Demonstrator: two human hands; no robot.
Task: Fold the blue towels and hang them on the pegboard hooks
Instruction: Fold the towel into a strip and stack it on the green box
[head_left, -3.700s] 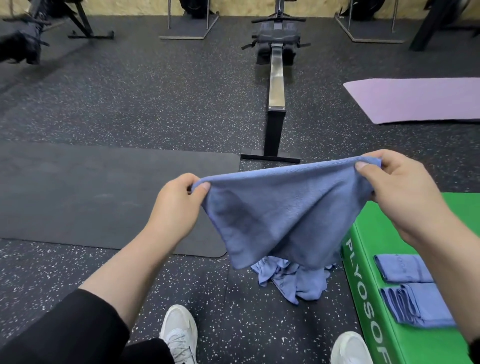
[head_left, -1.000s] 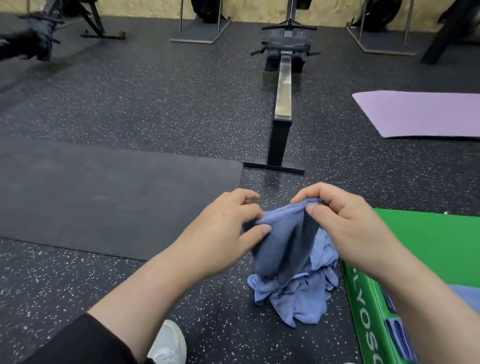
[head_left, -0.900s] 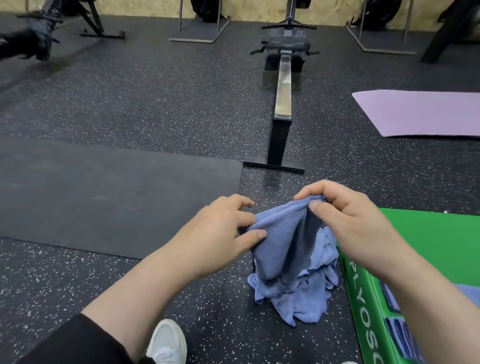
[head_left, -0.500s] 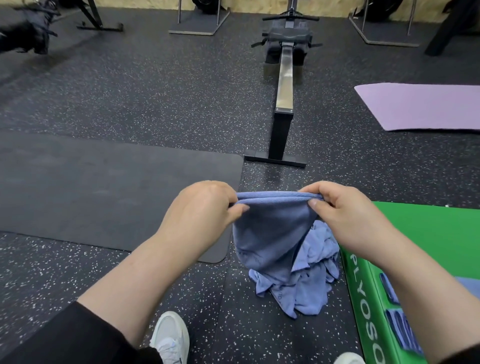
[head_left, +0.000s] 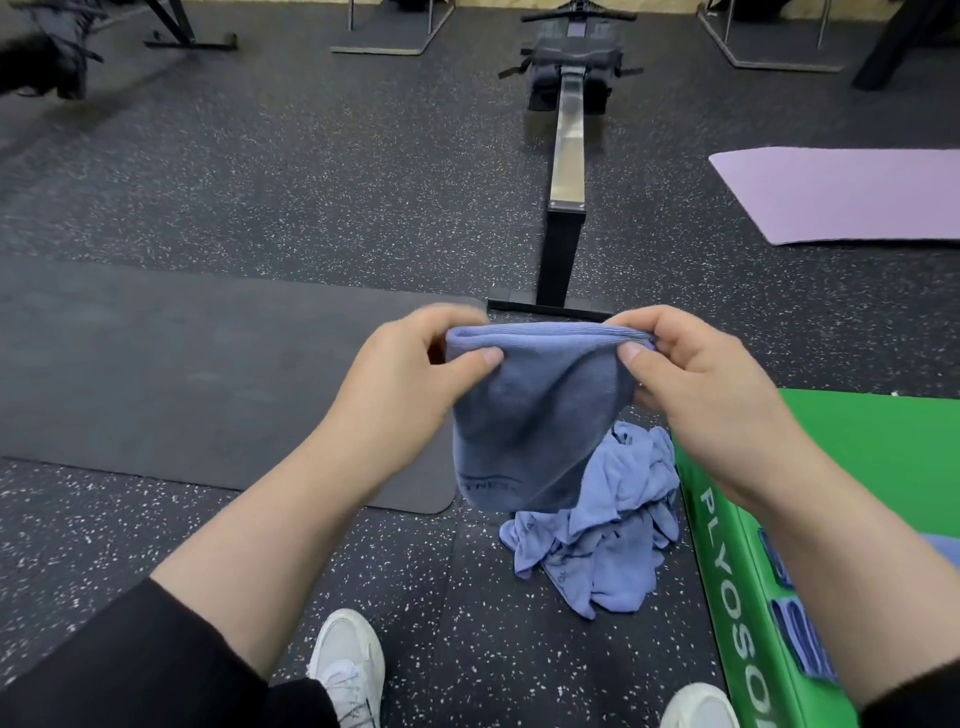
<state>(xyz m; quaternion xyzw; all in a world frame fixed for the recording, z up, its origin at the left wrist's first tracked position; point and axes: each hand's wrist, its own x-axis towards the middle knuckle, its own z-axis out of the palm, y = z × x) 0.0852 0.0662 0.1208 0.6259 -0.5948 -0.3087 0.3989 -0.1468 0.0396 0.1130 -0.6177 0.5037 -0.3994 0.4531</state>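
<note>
Towel (head_left: 535, 415) top edge pinched by L hand (head_left: 410, 395) & R hand (head_left: 711, 395) fingers (head_left: 631, 354).

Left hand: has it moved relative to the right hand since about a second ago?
Yes. The left hand has drawn left, away from the right hand, stretching the folded blue microfibre towel between them above the crumpled blue towel pile.

Pretty even indoor light, soft shadows; wide-angle bending at the edges, motion blur up around 10 o'clock.
</note>
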